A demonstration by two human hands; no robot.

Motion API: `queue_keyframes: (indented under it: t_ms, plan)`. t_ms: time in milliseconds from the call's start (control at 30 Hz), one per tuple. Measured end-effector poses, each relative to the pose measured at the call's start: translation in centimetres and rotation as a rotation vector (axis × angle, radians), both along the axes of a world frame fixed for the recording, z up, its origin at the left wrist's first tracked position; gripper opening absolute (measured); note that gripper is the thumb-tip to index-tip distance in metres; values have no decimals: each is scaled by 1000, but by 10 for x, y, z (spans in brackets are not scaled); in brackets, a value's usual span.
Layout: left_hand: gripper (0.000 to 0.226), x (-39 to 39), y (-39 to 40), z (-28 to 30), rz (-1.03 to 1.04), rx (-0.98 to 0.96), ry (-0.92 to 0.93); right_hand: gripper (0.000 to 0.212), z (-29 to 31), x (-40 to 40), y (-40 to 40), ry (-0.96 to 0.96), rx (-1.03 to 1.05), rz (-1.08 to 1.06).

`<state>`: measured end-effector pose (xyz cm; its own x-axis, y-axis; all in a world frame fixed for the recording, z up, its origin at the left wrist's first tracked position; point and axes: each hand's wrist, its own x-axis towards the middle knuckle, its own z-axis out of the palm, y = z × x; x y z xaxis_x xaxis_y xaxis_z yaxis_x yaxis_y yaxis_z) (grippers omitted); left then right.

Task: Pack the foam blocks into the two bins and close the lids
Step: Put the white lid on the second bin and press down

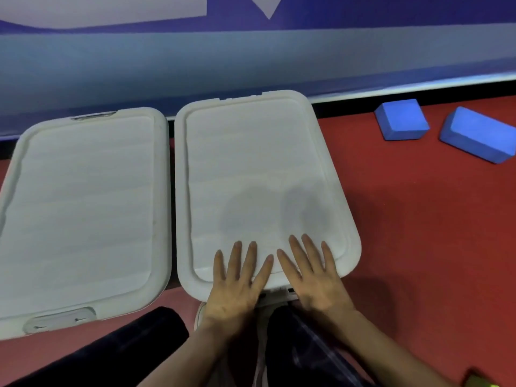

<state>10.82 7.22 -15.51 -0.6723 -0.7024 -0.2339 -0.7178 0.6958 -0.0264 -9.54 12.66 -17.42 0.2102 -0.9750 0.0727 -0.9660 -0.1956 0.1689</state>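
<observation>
Two white bins are set side by side on the red floor (405, 219), lids down, so contents can't be seen. Left bin lid (81, 213) is untouched, its latch at the near edge. Right bin lid (259, 177) is pressed at its near edge by the left hand (234, 286) and right hand (315, 277), fingers spread flat, nothing gripped. Two blue foam blocks (402, 120) (477, 134) are left on the floor, far right. A blue-white wall panel (251, 60) is seen behind.
</observation>
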Motion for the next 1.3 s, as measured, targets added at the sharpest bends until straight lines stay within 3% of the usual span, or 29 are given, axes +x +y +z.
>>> queue_keyframes:
  t_ms: [67,200,333,500,733,833,900,967,1100,1233,1300]
  plan:
    - [91,-2,-1,-3,14,-21,4,55,-5,4,1,-4,-67,-18]
    - [97,-1,-3,-6,15,46,21,53,-6,3,-2,18,-86,4]
    - [87,8,-17,9,-71,104,102,77,9,-8,-2,-103,124,57]
    - [71,10,-34,20,-124,148,66,75,34,-20,-15,-237,253,95]
    - [61,8,-41,31,-159,184,58,74,54,-15,-28,-203,357,116]
    - [54,2,-56,38,-237,156,188,46,65,-18,-42,-367,297,51]
    - [52,-10,-89,42,-212,110,250,43,63,-29,-71,-433,199,45]
    - [57,-25,-141,49,-58,68,238,55,56,-42,-119,-372,100,5]
    - [72,-40,-257,37,275,102,175,74,42,-59,-234,-266,170,-155]
    - [73,-55,-344,20,284,60,96,93,35,-60,-335,-216,198,-183]
    - [70,-64,-373,15,301,25,92,87,36,-53,-375,-231,221,-200]
